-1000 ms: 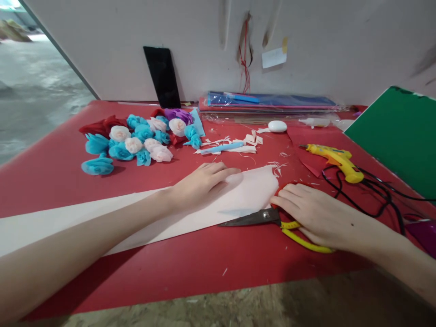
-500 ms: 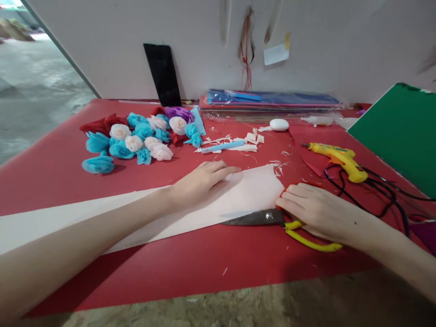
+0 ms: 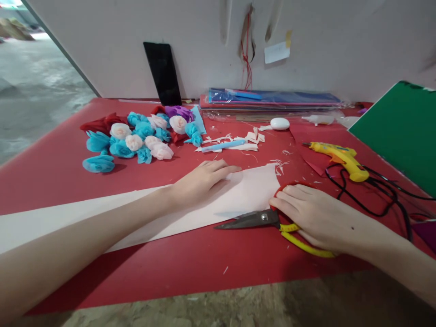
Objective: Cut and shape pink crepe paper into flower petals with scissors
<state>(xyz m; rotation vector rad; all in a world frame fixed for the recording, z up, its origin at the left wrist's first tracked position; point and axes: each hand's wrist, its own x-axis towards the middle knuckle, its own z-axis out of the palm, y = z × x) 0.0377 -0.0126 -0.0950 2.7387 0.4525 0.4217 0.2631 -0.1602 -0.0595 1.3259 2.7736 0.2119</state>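
One sheet of pale paper (image 3: 254, 188) lies folded or flat, I can't tell which, across the worktop (image 3: 143, 284). The left hand (image 3: 202, 181) rests on it, fingers loosely spread, gripping nothing. The right hand's (image 3: 311, 215) fingers curl closed around the handles of one pair of scissors (image 3: 250, 220), at the paper's near edge; marks on the yellow handle are too small to read. Beyond: one glue gun (image 3: 335, 153), over a dozen flowers (image 3: 143, 130), one phone (image 3: 164, 75).

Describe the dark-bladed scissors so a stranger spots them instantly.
Find the red tabletop, then the long pale paper strip. Along its near edge, the right hand holds the dark metal scissors. Only they have pointed blades, unlike the yellow glue gun.
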